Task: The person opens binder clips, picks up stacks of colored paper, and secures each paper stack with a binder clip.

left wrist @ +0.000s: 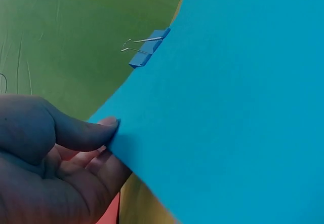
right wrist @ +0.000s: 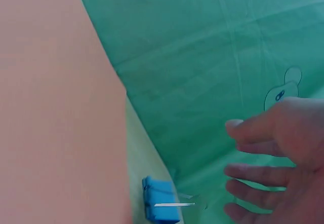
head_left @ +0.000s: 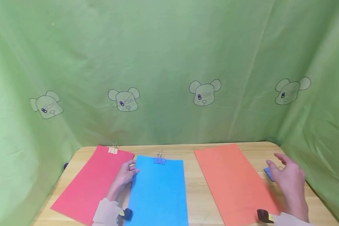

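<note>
1. Head: the left hand pinches the blue paper at its far left; the wide-spread right hand hovers beside a blue clip, right.
2. Left wrist: thumb atop paper.
3. Right wrist: clip left of parted fingers.

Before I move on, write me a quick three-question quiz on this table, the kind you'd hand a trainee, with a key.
1. Which of the three papers has no clip on its far edge?
2. True or false: the right hand is apart from the loose blue clip.
3. Fill in the color: the left hand pinches the edge of the ____ paper.

Key:
1. The orange paper.
2. True; the right wrist view shows a gap between them.
3. Blue: it pinches the blue paper.
</note>
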Action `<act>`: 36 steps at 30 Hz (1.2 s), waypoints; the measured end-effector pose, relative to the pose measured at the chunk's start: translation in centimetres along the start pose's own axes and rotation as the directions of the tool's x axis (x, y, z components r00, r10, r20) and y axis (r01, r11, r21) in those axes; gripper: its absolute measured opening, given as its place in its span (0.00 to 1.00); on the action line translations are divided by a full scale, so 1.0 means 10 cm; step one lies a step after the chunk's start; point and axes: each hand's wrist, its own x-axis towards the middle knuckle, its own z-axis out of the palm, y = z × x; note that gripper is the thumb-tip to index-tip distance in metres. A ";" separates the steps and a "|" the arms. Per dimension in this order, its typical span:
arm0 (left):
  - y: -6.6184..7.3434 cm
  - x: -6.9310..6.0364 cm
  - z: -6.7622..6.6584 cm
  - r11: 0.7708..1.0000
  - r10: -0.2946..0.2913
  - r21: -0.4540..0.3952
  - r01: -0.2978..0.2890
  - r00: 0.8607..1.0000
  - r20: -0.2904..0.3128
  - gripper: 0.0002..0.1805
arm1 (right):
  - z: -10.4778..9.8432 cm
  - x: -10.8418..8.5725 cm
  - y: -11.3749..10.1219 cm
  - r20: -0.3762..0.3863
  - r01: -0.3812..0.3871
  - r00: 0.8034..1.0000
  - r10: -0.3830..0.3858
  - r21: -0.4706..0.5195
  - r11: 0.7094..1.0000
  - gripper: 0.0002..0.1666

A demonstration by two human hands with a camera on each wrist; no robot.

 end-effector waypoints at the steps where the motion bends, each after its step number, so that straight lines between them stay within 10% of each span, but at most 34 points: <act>1: 0.00 0.00 0.00 1.000 0.002 0.011 -0.002 1.000 -0.013 0.21 | -0.01 0.01 0.03 -0.005 -0.023 1.000 0.023 0.000 1.000 0.37; 15: 0.16 -0.04 0.02 0.984 0.122 0.137 -0.110 0.989 -0.081 0.31 | -0.03 0.09 0.45 0.090 -0.141 0.985 0.145 -0.044 0.989 0.41; 21: 0.38 -0.08 0.15 0.964 0.243 0.143 -0.226 0.964 -0.110 0.30 | 0.01 0.10 0.53 0.070 -0.191 0.979 0.190 0.008 0.982 0.39; 36: 0.61 -0.05 0.79 0.896 0.361 0.201 -0.397 0.913 0.192 0.26 | 0.13 0.10 0.56 -0.012 -0.180 0.983 0.182 0.061 0.982 0.28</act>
